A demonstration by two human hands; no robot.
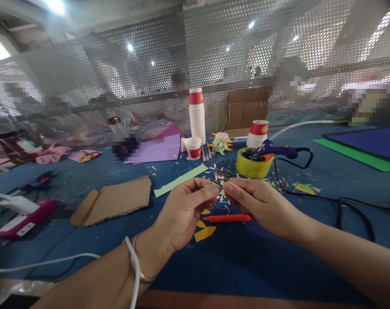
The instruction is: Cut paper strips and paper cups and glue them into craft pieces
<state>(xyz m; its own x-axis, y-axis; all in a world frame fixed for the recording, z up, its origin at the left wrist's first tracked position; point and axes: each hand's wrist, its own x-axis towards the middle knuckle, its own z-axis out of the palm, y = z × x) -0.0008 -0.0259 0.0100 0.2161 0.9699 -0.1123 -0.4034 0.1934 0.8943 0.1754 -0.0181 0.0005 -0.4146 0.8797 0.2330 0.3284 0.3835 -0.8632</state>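
While wearing a bracelet [146, 279] and an apparent white cord [135, 266] on the left wrist, pinching a small pale-green piece [211, 186], probably paper, between thumb and fingers of the left hand [182, 206]. Pressing thumb and fingertip together on the right hand [256, 197] too, just beside that piece; cannot tell whether gripping its edge or something thin and dark next to it. Could easily bend or tear so slight a piece through too hard a squeeze or a sideways tug between the hands; could also, after a slip, lose it among the scattered clippings [219, 174] on the tabletop. Might snag the cord with a careless turn of the wrist. See the piece at the very tips of the left hand, partly covered by the thumb, on the side toward the right hand and raised above the blue tabletop [262, 274]. Just below the hands, find a red marker [227, 218] and orange paper pieces [205, 234]. Farther out, note a green strip [182, 180], a cardboard piece [124, 199] and, to the right, a yellow tape roll [251, 168] with a blue glue gun [281, 151] lying over it. Beyond, notice a tall stack of paper cups [196, 122], then a perforated screen [150, 73].
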